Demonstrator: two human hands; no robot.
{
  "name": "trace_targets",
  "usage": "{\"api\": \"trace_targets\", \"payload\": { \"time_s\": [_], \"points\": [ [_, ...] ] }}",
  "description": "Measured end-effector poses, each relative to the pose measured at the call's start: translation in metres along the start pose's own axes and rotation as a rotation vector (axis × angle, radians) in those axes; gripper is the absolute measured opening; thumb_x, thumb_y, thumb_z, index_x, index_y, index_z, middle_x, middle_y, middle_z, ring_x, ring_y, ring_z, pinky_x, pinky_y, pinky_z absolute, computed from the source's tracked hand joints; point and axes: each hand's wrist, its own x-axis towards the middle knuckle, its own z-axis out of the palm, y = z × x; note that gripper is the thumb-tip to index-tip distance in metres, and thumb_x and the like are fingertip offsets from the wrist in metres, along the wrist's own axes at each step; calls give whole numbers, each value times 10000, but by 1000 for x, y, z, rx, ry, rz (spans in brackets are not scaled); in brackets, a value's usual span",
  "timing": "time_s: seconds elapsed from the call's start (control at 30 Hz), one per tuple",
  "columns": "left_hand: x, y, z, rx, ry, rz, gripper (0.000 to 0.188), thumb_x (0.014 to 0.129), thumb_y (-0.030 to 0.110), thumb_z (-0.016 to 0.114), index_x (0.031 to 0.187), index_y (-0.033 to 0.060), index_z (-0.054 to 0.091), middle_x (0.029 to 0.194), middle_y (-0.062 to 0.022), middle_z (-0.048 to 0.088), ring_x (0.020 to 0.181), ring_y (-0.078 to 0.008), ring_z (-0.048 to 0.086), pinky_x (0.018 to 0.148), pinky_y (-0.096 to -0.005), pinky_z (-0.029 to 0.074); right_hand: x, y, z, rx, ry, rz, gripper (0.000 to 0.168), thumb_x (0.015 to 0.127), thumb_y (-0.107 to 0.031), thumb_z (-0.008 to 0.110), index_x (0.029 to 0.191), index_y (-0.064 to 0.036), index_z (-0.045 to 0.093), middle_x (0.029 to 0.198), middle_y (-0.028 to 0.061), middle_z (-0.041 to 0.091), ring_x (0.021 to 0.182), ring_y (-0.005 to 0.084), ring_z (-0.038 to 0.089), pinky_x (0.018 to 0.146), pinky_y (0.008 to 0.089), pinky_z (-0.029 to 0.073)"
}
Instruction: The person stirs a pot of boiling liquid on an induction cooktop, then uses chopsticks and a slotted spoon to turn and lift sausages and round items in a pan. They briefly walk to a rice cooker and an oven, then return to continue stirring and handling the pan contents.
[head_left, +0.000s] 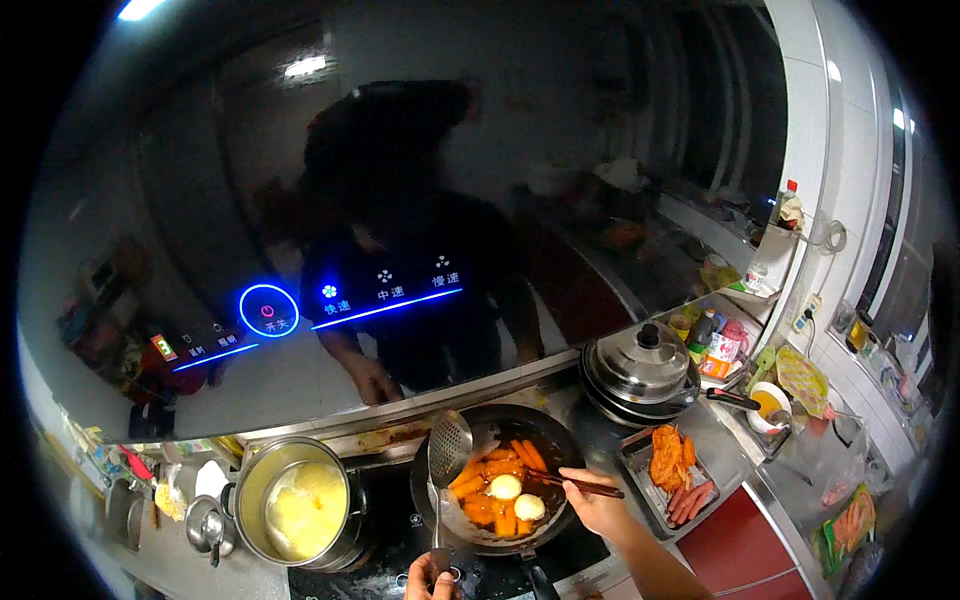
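Observation:
My left hand (431, 579), at the bottom edge, grips the dark handle of a metal skimmer (450, 448). The skimmer's perforated bowl is raised over the left rim of a dark wok (564, 442). My right hand (596, 501) holds dark wooden chopsticks (577, 484), whose tips reach into the wok among the food. Two pale round items, which look like peeled eggs (505, 487), sit in brown liquid or oil there. Around them lie orange-brown sausage-like sticks (534, 453) and browned pieces. White foam shows along the wok's lower left side.
A steel pot (247, 536) with yellowish contents stands left of the wok. Right of it, a metal tray (637, 480) holds fried pieces and pink sausages. A lidded pan (641, 364) stands behind. The dark range hood (570, 330) hangs low over the stove. A white bowl (757, 427) is farther right.

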Motion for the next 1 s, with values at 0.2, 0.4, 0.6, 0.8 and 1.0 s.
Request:
{"api": "trace_targets", "payload": {
  "time_s": [0.2, 0.4, 0.6, 0.8, 1.0],
  "points": [
    [-3, 8, 3, -2, 3, -35, 371, 901, 167, 489, 1231, 37, 378, 831, -16, 506, 613, -73, 456, 493, -193, 382, 7, 9, 18, 14, 8, -176, 177, 777, -7, 590, 949, -1, 630, 793, 144, 635, 650, 176, 618, 557, 242, 477],
    [-5, 17, 7, 1, 1, -75, 372, 899, 165, 491, 1229, 36, 379, 835, -17, 503, 612, -74, 456, 499, -192, 383, 17, 6, 33, 44, -19, -242, 162, 780, -9, 598, 938, 11, 626, 806, 148, 640, 664, 200, 625, 589, 247, 488],
    [-6, 13, 5, -14, 6, -39, 355, 899, 149, 483, 1222, 38, 385, 827, -14, 492, 603, -71, 444, 492, -190, 371, 22, 10, 25, 57, 22, -129, 157, 806, -56, 589, 945, 2, 631, 849, 142, 650, 680, 176, 628, 603, 246, 489],
    [-4, -5, 0, -18, 7, 37, 340, 899, 140, 481, 1211, 38, 391, 806, -5, 474, 587, -66, 423, 482, -191, 359, 16, 15, 19, 324, -65, 24, 184, 832, -81, 574, 1000, -23, 624, 871, 91, 658, 746, 135, 617, 663, 253, 491],
    [-4, -11, -3, 12, -17, 71, 348, 897, 141, 484, 1214, 35, 388, 812, -3, 475, 587, -64, 426, 482, -190, 362, 9, 22, 14, 324, -157, 38, 192, 839, -69, 563, 1017, -25, 619, 892, 76, 646, 778, 124, 607, 673, 240, 486]
  ]
}}
